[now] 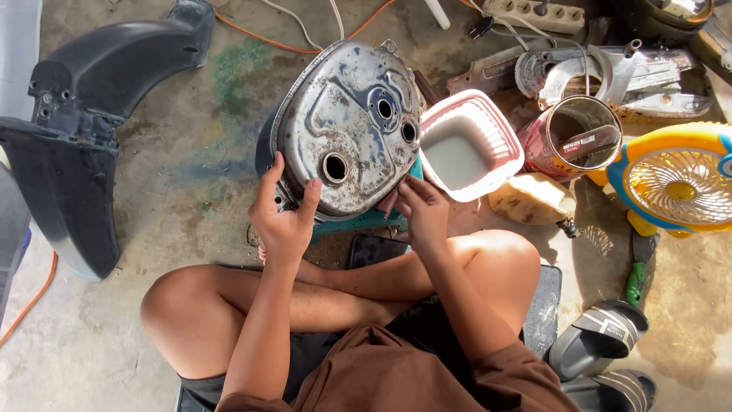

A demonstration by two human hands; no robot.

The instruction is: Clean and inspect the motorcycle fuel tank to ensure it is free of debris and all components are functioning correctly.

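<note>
A worn grey metal fuel tank (pixel 358 122) with three round openings rests tilted on a teal block (pixel 366 221) in front of me. My left hand (pixel 284 217) grips the tank's near left edge, thumb pressed beside the lowest opening. My right hand (pixel 422 207) holds the tank's near right edge, fingers curled under the rim. I sit cross-legged on a dark mat (pixel 543 305) on the concrete floor.
A pink-rimmed square tub (pixel 503 137) of milky liquid stands right of the tank, a rusty can (pixel 568 137) beyond it. A yellow fan (pixel 675 179), sandals (pixel 598 336), a green-handled tool (pixel 637 282), black plastic fairings (pixel 76 152), metal covers (pixel 610 72) and orange cables (pixel 259 38) lie around.
</note>
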